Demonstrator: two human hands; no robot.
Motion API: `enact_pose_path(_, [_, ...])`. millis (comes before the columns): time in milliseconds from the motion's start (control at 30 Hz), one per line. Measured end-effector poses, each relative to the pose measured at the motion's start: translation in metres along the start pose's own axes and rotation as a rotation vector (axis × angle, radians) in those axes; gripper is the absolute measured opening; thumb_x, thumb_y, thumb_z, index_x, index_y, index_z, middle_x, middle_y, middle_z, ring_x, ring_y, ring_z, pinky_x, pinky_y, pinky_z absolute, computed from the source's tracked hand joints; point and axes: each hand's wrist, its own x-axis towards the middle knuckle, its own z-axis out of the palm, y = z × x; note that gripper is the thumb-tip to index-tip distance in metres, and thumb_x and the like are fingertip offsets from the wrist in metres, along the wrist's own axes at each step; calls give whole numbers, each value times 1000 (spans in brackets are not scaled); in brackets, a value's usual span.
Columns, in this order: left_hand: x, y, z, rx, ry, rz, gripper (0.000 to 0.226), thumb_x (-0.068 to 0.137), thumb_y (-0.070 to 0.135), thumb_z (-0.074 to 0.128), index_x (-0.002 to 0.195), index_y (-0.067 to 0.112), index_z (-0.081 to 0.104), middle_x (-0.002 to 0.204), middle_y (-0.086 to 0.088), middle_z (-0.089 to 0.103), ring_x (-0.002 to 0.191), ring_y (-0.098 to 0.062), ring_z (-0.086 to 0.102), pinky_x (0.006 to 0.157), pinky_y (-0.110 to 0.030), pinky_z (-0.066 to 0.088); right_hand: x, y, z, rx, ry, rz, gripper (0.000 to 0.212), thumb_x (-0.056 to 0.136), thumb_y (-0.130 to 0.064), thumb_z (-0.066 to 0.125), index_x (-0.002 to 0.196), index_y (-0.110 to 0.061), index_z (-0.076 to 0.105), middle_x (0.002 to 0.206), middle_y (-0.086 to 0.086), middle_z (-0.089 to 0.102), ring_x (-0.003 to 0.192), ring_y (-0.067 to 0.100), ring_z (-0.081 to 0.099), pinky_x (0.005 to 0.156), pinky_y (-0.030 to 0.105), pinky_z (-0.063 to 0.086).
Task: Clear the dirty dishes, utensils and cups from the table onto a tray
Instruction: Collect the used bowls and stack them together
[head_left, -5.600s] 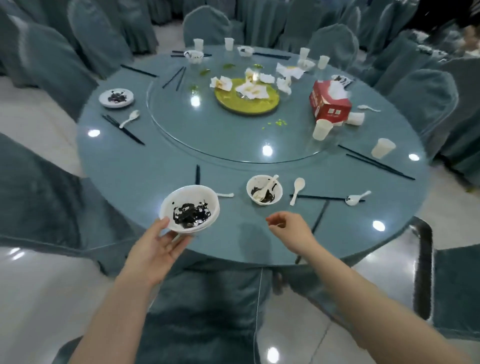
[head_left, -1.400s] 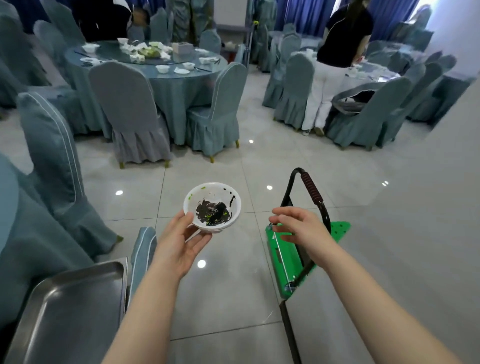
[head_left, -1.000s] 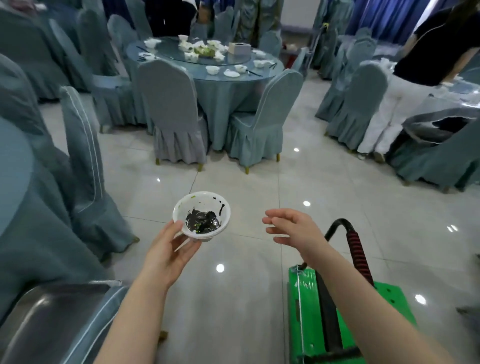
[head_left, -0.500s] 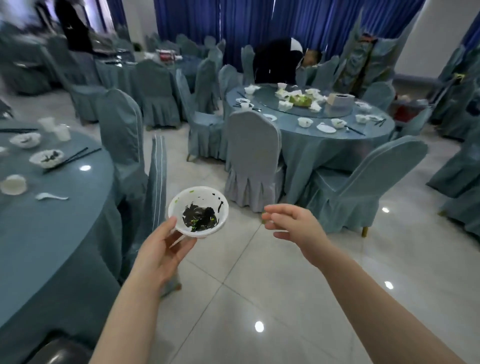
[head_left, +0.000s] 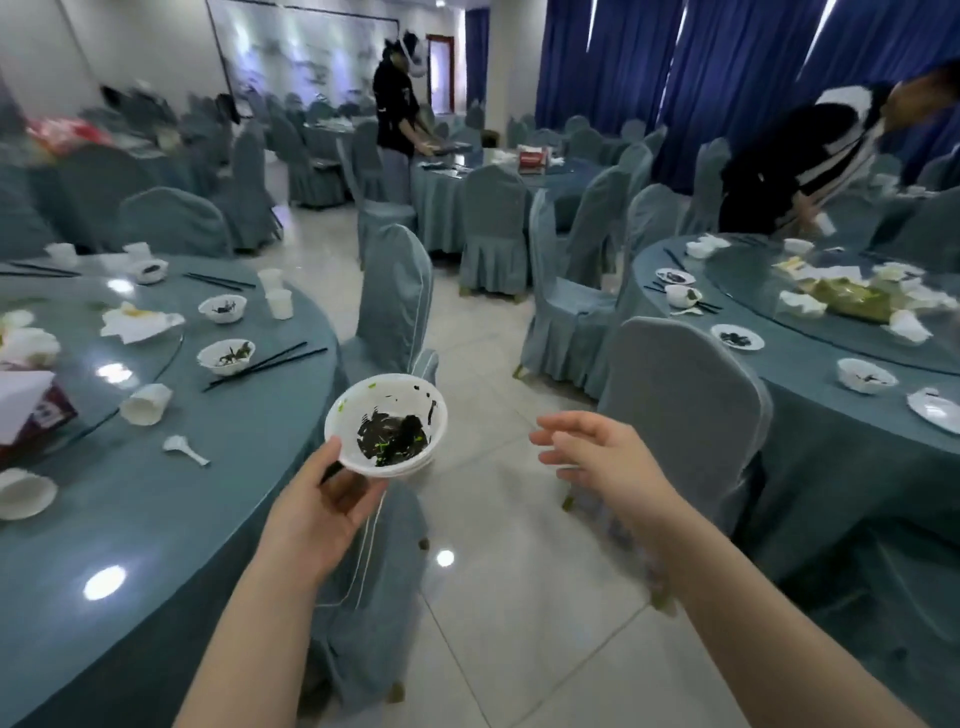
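Observation:
My left hand (head_left: 322, 506) holds a small stack of white bowls (head_left: 387, 423) from below, thumb on the near rim; the top bowl has dark food scraps in it. My right hand (head_left: 602, 460) hovers beside it with relaxed fingers, holding nothing. On the round table (head_left: 156, 493) at the left lie dirty bowls (head_left: 226, 356), paper cups (head_left: 145, 402), a white spoon (head_left: 184, 449) and black chopsticks (head_left: 265, 364). No tray is in view.
A covered chair (head_left: 397, 312) stands at the left table's edge, another chair (head_left: 680, 415) by a second dirty table (head_left: 831, 431) on the right. Tiled floor (head_left: 483, 519) runs between them. A person (head_left: 800, 156) bends over the right table; another person (head_left: 397, 117) stands at the back.
My view has swung round across the room, from the tray and green trolley to the aisle between two tables. The bowls stay in my left hand; my right hand stays free.

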Motion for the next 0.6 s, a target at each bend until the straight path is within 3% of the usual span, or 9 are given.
enact_pose_path(100, [39, -1, 23, -88, 109, 72, 13, 91, 22, 59, 99, 13, 64, 78, -5, 74, 88, -20, 66, 62, -32, 60, 72, -9, -7, -3, -125, 3, 19, 94, -13, 55, 102, -25, 67, 99, -6, 74, 91, 13, 69, 81, 27, 52])
enact_pose_path(267, [93, 2, 38, -152, 287, 148, 13, 90, 23, 60, 99, 13, 63, 96, -13, 65, 93, -25, 64, 79, -38, 59, 180, -23, 8, -13, -299, 1, 20, 94, -8, 53, 107, -17, 65, 101, 0, 72, 85, 14, 65, 79, 26, 51])
enact_pose_path(467, [194, 32, 42, -198, 392, 221, 12, 92, 23, 58, 99, 15, 59, 101, -14, 61, 94, -25, 63, 70, -37, 59, 312, -20, 52, -47, -481, -24, 17, 93, -11, 56, 99, -22, 67, 93, -6, 74, 78, 6, 69, 67, 16, 52])
enact_pose_path(600, [264, 56, 50, -221, 409, 215, 14, 91, 23, 59, 101, 13, 59, 103, -14, 61, 95, -28, 62, 66, -35, 60, 393, -23, 77, -34, -524, 5, 17, 93, -12, 55, 104, -19, 66, 97, -2, 74, 83, 11, 70, 75, 25, 53])
